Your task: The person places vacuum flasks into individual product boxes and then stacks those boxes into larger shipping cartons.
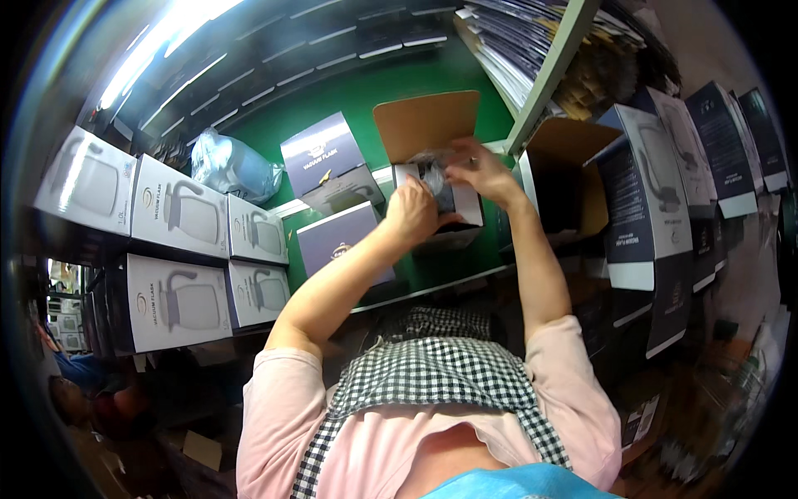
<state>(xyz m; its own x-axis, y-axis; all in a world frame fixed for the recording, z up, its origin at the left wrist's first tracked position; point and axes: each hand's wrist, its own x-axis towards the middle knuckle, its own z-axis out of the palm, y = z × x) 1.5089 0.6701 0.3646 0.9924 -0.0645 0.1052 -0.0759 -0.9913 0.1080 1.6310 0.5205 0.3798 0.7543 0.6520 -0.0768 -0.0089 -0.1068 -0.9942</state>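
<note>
In front of me an open carton [468,207] stands on the green tabletop, its brown-lined lid flap [426,123] raised at the back. Inside shows an item wrapped in clear plastic [435,178]; most of it is hidden by the carton and my hands. My left hand [413,209] is closed around the carton's near left corner, with its thumb side by the plastic. At the far right of the opening is my right hand [484,172], its fingers bent and apart beside the plastic, with nothing visible held in them.
Two purple-grey flask boxes [324,154] sit left of the carton, beside a blue plastic-bagged bundle [235,166]. White flask boxes [191,208] are stacked at left. An open box [567,187] and upright cartons [648,191] line the right, below flat cardboard [519,41] behind a metal post [553,75].
</note>
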